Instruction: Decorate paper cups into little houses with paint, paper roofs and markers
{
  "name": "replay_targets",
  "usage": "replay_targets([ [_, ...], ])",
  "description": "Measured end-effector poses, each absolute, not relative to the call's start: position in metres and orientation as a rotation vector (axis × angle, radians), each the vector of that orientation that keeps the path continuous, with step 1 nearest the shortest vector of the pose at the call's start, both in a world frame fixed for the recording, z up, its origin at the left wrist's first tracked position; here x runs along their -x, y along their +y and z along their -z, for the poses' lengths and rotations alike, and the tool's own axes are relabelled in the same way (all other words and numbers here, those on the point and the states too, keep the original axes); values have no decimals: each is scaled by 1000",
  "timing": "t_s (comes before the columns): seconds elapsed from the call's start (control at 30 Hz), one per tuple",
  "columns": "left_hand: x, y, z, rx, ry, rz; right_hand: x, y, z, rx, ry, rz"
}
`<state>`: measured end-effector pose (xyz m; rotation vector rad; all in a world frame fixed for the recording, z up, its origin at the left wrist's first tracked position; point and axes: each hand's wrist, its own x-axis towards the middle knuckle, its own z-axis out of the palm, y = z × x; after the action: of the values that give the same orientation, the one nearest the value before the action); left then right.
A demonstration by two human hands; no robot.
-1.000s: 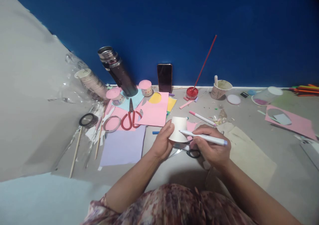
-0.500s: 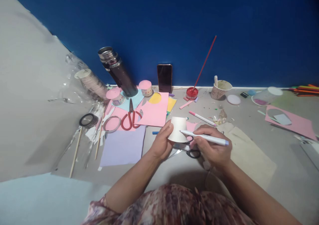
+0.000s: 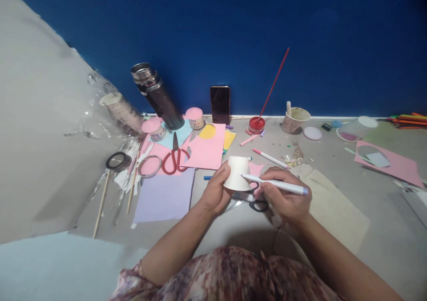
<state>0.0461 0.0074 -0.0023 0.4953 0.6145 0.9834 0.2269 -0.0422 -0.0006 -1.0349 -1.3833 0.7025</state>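
Observation:
A small white paper cup [image 3: 237,173], turned upside down, is gripped at its left side by my left hand [image 3: 216,190]. My right hand [image 3: 287,198] pinches a white marker [image 3: 283,185] with a pale purple end, its tip at the cup's right side. I cannot tell whether the tip touches the cup or whether any mark is there. Below the cup, black-handled scissors [image 3: 259,206] lie on the table, partly hidden. Pink paper scraps [image 3: 256,169] lie just behind the marker.
Red-handled scissors [image 3: 175,158], pink paper [image 3: 208,152] and a lilac sheet [image 3: 163,198] lie to the left. A dark flask [image 3: 163,101] and a phone [image 3: 220,105] stand by the blue wall. A red pot [image 3: 256,125] holds a thin stick. Stacked cups [image 3: 122,110] lean far left.
The cup and my left hand have shifted very slightly left. My right hand and the marker have moved a touch to the right.

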Motion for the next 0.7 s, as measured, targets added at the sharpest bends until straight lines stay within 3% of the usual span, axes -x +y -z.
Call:
replay_targets([
  [0.7,-44,8,0,-419,597,-923,-228,-42,-3,1051,-1357,-704],
])
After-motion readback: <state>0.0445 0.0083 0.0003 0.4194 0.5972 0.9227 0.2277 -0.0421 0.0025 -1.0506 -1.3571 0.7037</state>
